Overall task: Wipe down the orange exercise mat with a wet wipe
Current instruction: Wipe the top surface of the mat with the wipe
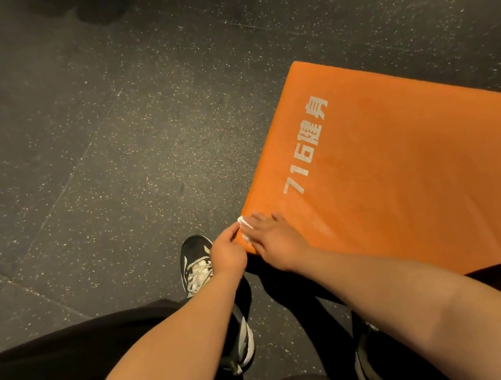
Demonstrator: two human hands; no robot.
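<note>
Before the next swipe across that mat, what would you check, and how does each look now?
1. Wipe under the right hand: ok, its fingers press it down.
2. Wipe on the mat: ok, at the near corner.
3. Left hand steadying that corner: cannot tell; it touches there, grip unclear.
4. Mat flat on the floor: ok.
5. Wipe wet enough: cannot tell.
6. Path across the mat free: ok in the part seen.

We have the orange mat (405, 181) bare beyond its near corner, free to pass over. The speckled floor (72, 152) to its left lies open too; only our shoe (197, 264) crowds that corner.
</note>
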